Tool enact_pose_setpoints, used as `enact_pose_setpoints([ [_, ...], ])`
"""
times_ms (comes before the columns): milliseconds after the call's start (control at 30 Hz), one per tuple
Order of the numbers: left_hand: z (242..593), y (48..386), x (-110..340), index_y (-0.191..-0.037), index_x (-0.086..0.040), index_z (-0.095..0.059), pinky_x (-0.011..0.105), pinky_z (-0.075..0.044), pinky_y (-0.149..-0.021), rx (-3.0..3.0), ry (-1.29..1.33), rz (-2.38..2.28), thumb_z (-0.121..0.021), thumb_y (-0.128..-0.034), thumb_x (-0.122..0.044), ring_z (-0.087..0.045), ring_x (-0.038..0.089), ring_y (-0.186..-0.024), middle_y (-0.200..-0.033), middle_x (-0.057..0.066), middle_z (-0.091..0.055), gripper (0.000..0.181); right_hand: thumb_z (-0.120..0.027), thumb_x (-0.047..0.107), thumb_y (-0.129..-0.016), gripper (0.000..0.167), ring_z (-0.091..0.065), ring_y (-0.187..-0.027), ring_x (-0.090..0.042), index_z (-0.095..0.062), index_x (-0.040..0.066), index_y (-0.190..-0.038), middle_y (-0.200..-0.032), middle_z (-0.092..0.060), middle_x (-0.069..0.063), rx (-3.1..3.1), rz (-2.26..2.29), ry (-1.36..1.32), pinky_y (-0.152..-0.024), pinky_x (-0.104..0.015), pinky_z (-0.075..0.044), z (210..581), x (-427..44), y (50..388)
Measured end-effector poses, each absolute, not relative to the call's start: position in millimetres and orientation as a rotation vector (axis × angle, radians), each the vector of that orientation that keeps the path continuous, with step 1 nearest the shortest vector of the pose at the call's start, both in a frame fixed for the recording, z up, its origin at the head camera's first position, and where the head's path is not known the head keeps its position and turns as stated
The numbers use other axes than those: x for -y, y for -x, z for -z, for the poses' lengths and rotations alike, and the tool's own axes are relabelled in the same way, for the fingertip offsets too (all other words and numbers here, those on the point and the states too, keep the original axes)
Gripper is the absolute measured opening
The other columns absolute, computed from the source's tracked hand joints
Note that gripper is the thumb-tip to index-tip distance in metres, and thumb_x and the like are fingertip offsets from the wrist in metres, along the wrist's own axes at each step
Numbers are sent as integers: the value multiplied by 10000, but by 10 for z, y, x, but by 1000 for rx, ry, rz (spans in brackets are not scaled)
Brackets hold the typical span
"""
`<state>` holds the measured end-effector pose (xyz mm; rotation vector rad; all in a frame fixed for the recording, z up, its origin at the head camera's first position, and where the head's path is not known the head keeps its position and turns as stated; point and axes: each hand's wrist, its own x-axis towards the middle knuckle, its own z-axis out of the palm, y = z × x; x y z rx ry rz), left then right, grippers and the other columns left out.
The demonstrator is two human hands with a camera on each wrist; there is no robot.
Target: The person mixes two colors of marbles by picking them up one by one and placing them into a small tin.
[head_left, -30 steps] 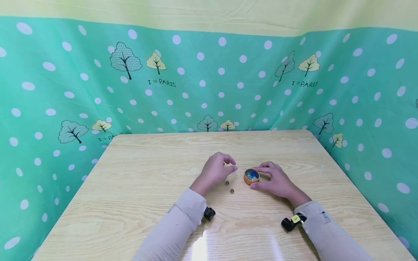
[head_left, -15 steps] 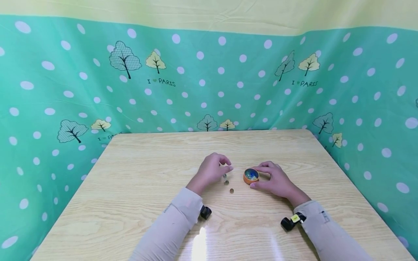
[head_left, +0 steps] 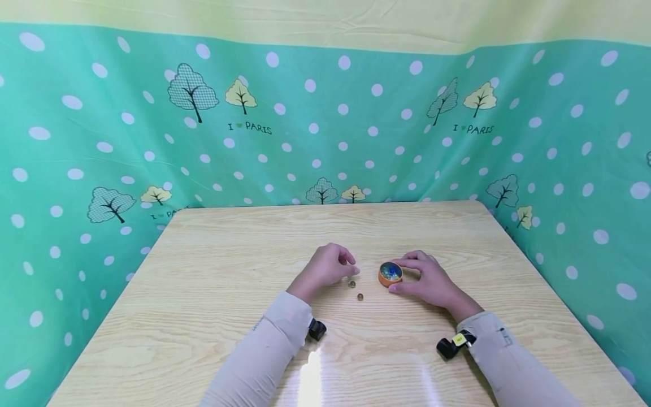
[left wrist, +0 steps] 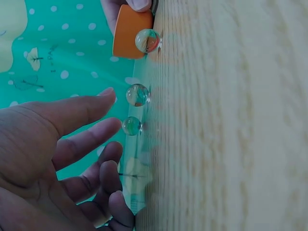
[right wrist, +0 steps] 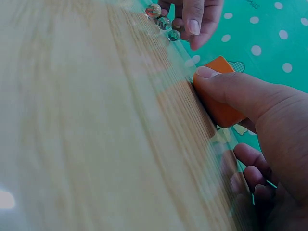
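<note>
My right hand [head_left: 429, 284] holds a small round orange container [head_left: 386, 279] upright on the table between thumb and fingers. Its dark blue inside glints, but the contents are too small to make out. To its left, three clear glass marbles lie in a loose row: a near one [left wrist: 147, 40], a middle one [left wrist: 137, 95] and a far one [left wrist: 131, 125]. My left hand [head_left: 328, 267] hovers low beside the far marble. In the left wrist view its thumb and index finger reach toward the marbles, tips apart, with nothing gripped; the other fingers bend loosely.
The wood-grain table [head_left: 213, 265] carries all of this. A green dotted curtain [head_left: 315, 113] stands along its back and both sides. Each wrist wears a black camera, such as the left one [head_left: 317, 329]. Light glares on the near table surface.
My left hand has drawn back to the left and then lowered a little; the far marble first came into sight beneath its fingers. The right hand and the orange container have stayed put.
</note>
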<state>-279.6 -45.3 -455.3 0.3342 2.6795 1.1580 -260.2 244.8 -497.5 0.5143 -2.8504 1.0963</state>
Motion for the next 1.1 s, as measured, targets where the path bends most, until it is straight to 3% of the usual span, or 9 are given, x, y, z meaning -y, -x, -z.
enact_pose_setpoints([
  [367,4518,2765,465,-933,-171,-772,316,-520,-672,-2674,-329,-1125,-896,-820,-252,-619,165,-772,-862,-11,-688,187,-877,635,-711,679,-473,-1202,-251,-720,331,-1298,-1289,-562,5,2870,-1069,-506,-985,-514,-413,4976,-2454,2609],
  [633,4511,2744,471,-840,-201,-759,302,-514,-714,-2678,-341,-1072,-885,-836,-215,-628,147,-796,-839,-52,-701,127,-883,627,-707,664,-466,-1203,-244,-723,348,-1287,-1283,-567,13,2864,-1094,-510,-995,-516,-402,4972,-2448,2600],
  [1100,4541,2764,507,-848,-161,-778,292,-500,-697,-2695,-352,-1065,-871,-833,-117,-607,154,-775,-826,-28,-686,105,-878,629,-714,651,-452,-1240,-265,-715,370,-1289,-1304,-558,3,2864,-1111,-520,-1015,-567,-397,4979,-2463,2604],
])
